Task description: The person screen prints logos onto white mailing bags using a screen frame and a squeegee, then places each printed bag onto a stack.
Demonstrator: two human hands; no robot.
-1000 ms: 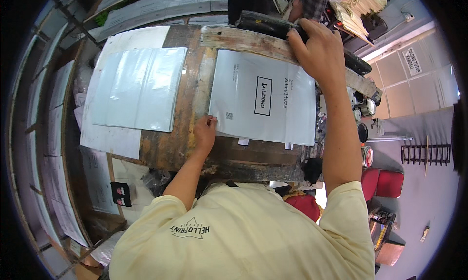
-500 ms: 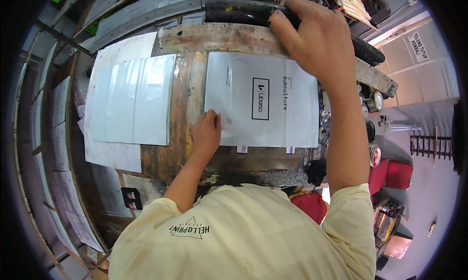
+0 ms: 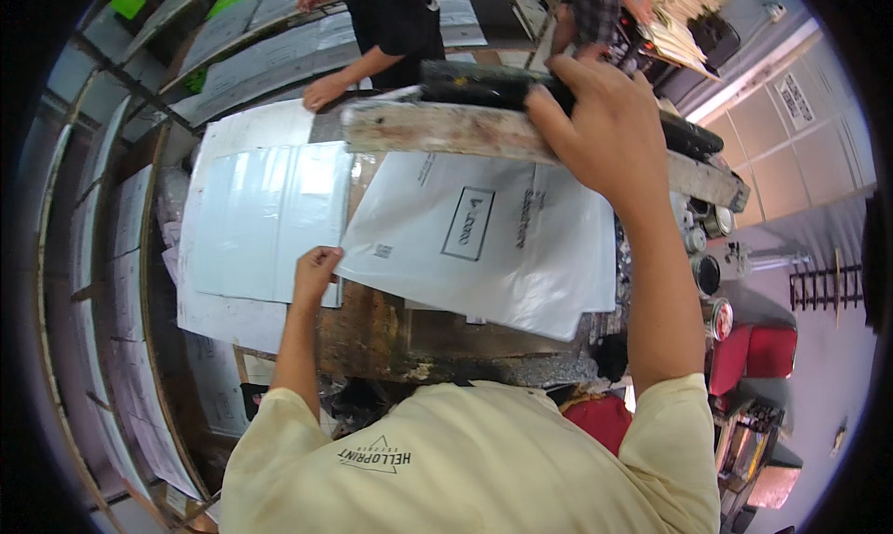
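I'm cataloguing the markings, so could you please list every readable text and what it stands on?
I can't copy wording, only locate it:
White plastic sheet: boxed black print; its smaller lines are too blurred.
Yellow shirt: dark lettering.
White sign: black lettering.
Shelved white stacks: too small to read.
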